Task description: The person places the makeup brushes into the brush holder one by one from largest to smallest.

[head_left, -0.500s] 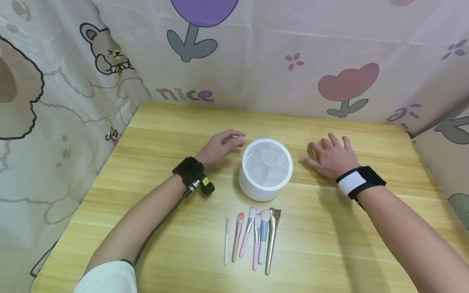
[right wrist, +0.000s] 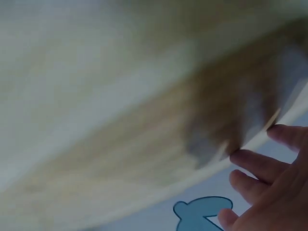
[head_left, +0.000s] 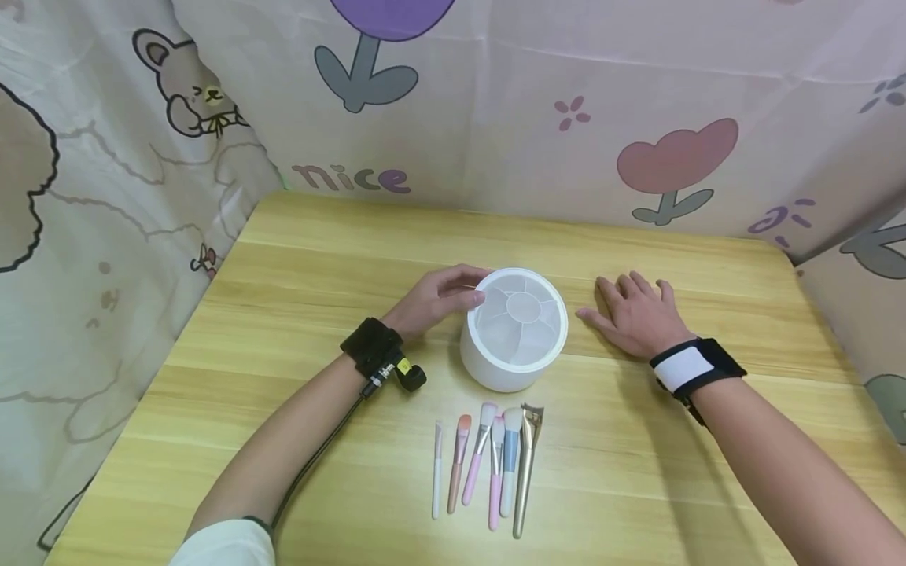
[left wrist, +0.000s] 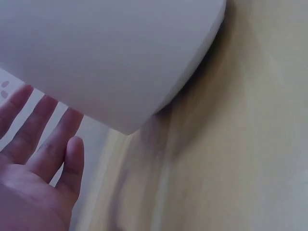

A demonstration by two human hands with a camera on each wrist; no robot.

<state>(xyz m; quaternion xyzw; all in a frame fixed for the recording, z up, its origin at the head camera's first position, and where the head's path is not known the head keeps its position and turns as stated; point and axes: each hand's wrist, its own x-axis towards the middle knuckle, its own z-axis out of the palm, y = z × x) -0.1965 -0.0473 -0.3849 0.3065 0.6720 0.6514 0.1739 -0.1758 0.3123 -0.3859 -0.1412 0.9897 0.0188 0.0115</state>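
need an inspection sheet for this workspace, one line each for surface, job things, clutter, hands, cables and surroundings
Surface: table with a yellowish wood-grain top; no spill seen.
Holder: round, white, upright, with dividers; no brush in it.
Brushes: lying side by side on the table, on the near side of the holder.
Clutter: nothing seen.
Left hand: at the holder's side, fingers relaxed, thumb at the rim; how firmly it touches is unclear.
Right hand: on the table, fingers spread, apart from the holder.
Cables: a black cable runs from the left wrist strap toward the near side.
Surroundings: cloth printed with flowers, a bear and "nice".
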